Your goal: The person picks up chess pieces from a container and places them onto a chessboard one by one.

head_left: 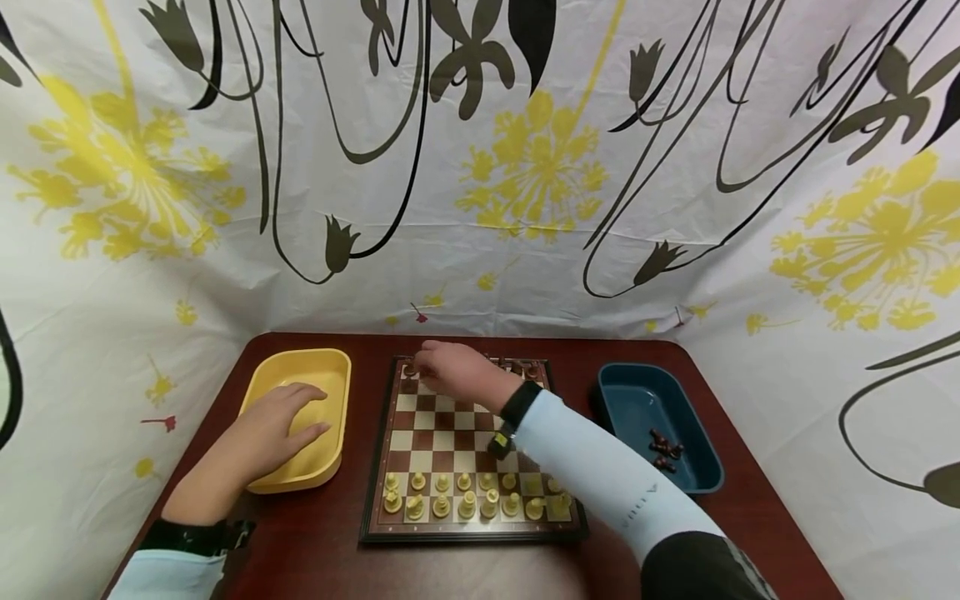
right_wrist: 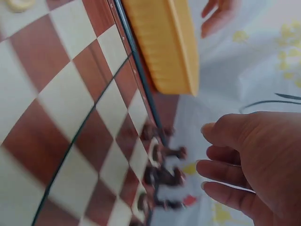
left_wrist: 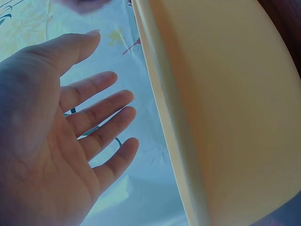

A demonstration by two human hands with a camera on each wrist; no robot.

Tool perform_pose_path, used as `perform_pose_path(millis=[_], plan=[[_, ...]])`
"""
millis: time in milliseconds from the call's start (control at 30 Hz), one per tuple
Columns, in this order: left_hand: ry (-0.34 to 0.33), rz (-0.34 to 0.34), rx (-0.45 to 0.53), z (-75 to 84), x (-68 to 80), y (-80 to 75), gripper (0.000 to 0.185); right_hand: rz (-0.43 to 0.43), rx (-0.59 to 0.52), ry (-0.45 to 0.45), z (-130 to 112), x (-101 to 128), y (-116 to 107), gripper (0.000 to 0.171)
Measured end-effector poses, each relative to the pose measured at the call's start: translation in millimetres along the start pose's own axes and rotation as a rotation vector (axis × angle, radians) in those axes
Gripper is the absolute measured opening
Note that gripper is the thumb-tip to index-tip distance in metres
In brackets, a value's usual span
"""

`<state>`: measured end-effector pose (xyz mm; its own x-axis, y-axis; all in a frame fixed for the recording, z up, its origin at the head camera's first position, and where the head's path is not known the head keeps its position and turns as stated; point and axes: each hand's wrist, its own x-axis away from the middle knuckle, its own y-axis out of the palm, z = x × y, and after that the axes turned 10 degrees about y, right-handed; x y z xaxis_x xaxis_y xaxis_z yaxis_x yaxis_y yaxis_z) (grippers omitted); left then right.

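Across the back and sides, a flowered cloth was seen around a dark red table. On it, a board was flanked by a yellow tray at left and a blue tray at right. Beside the yellow tray's left edge the left hand was held released, its fingers spread. Over the board's far left part the right hand was reached, fingers loosely bent, with nothing seen grasped. Dark pieces were lined along the far edge, close to that hand; light pieces were set in two rows along the near side. More dark ones were heaped in the blue tray.
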<state>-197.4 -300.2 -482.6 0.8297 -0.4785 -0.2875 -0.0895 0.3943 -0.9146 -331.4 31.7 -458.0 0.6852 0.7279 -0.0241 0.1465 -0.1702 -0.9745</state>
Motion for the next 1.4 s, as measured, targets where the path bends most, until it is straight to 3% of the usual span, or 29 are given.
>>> perform_pose_path(millis=[200,467,833,1067,1400], plan=[[0.004,0.002,0.000,1.5,-1.9,-1.2,0.044,0.056,0.004,0.050,34.1,57.0,-25.2,0.017],[0.007,-0.008,-0.007,3.1,-3.3,-1.8,0.045,0.100,0.014,0.206,86.9,143.5,-49.6,0.014],[-0.004,-0.024,0.013,0.0,-2.9,-1.6,0.048,0.129,-0.018,0.414,127.3,242.4,-60.1,0.016],[0.005,-0.023,0.015,-0.3,-1.9,-0.8,0.047,0.145,-0.008,0.450,139.8,275.3,-56.1,0.017],[0.008,-0.013,0.014,2.1,0.6,-3.7,0.045,0.116,-0.051,0.465,146.6,295.7,-52.0,0.018]])
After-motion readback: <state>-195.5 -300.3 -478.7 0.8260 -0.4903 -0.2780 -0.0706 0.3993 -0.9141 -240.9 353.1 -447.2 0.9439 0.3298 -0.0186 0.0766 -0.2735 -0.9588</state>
